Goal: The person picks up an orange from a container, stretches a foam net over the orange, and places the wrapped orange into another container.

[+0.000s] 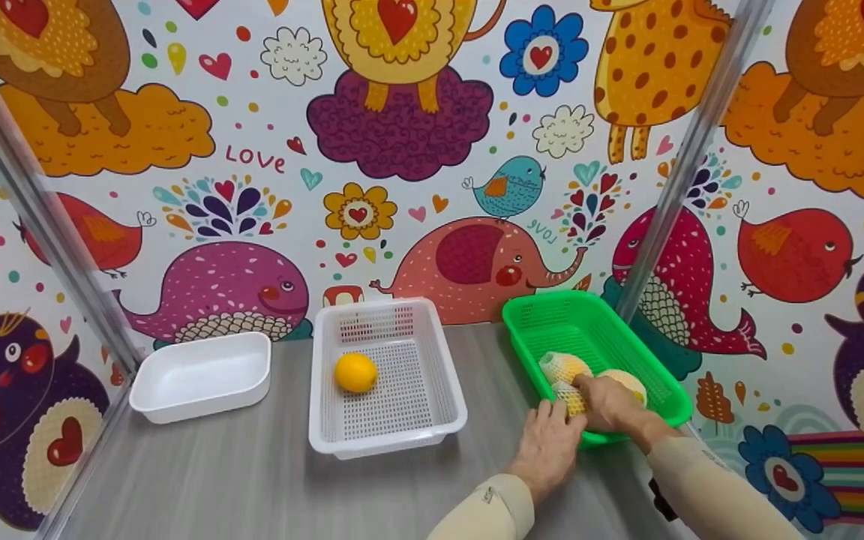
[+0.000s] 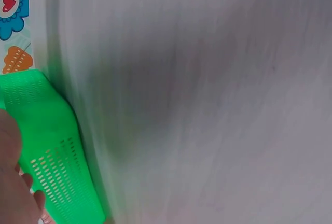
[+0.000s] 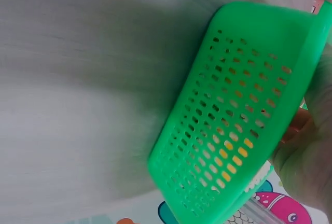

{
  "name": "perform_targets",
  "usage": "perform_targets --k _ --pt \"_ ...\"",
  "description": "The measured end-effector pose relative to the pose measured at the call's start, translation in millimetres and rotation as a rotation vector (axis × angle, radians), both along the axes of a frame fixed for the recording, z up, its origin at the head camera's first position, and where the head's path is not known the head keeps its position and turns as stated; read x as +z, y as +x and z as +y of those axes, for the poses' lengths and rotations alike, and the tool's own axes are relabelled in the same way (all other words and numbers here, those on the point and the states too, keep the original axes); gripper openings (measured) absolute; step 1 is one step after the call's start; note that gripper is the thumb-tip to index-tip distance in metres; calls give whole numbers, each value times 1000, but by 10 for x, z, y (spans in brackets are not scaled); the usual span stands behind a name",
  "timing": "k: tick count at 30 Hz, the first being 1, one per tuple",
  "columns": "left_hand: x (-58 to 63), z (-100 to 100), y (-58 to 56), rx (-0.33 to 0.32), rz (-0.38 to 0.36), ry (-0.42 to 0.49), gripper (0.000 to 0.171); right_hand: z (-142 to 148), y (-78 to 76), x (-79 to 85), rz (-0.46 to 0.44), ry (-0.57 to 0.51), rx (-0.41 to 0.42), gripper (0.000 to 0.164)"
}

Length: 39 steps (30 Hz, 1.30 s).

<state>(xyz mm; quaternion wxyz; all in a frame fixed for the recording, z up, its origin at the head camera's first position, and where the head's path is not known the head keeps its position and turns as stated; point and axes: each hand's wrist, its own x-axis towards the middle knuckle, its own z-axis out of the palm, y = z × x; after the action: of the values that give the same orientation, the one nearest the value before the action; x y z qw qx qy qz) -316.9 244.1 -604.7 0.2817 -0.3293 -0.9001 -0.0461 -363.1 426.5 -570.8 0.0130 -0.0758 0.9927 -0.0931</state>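
In the head view, the green basket (image 1: 589, 330) holds several pale yellow round fruits in white foam netting; their kind cannot be told. My right hand (image 1: 616, 405) reaches over the near right rim and grips a netted fruit (image 1: 571, 399) with thumb and fingers. At the near left rim, my left hand (image 1: 550, 442) holds the same fruit from the left, its fingertips partly hidden. Another netted fruit (image 1: 564, 365) lies just behind, and one more (image 1: 625, 381) sits to the right. Through the slots of the basket wall (image 3: 228, 115), yellow shows in the right wrist view.
A white perforated basket (image 1: 447, 390) stands in the middle with one orange-yellow fruit (image 1: 355, 373) in it. Left of that is a white tray (image 1: 199, 409). Patterned walls and metal posts (image 1: 691, 150) border the grey table (image 1: 252, 480).
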Motion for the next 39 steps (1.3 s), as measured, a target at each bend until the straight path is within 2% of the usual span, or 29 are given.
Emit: perform_targets --k 3,7,11,17,21,25,30,34,39 --pt "3 -6 9 3 -5 6 22 -19 -1 -4 10 8 27 43" --pt "16 -12 27 15 -16 -17 22 -23 12 14 -11 10 30 43" --pt "42 -60 43 22 -22 -50 20 -20 52 55 -25 10 25 50" --pt "77 -210 51 -9 -66 -62 21 -61 135 192 -38 22 4 66" --pt "100 -311 46 -16 -112 -74 25 -116 159 274 -51 20 -15 59" --pt "135 -394 41 -31 -123 -71 24 -183 163 338 -46 25 -36 50" --pt "252 -519 56 -58 -139 -76 22 -311 187 400 24 13 -16 34" --pt "345 -657 51 -56 -139 -79 22 -449 210 455 131 3 35 23" --pt "381 -925 11 -48 -105 -50 20 -647 236 522 255 -21 110 15"
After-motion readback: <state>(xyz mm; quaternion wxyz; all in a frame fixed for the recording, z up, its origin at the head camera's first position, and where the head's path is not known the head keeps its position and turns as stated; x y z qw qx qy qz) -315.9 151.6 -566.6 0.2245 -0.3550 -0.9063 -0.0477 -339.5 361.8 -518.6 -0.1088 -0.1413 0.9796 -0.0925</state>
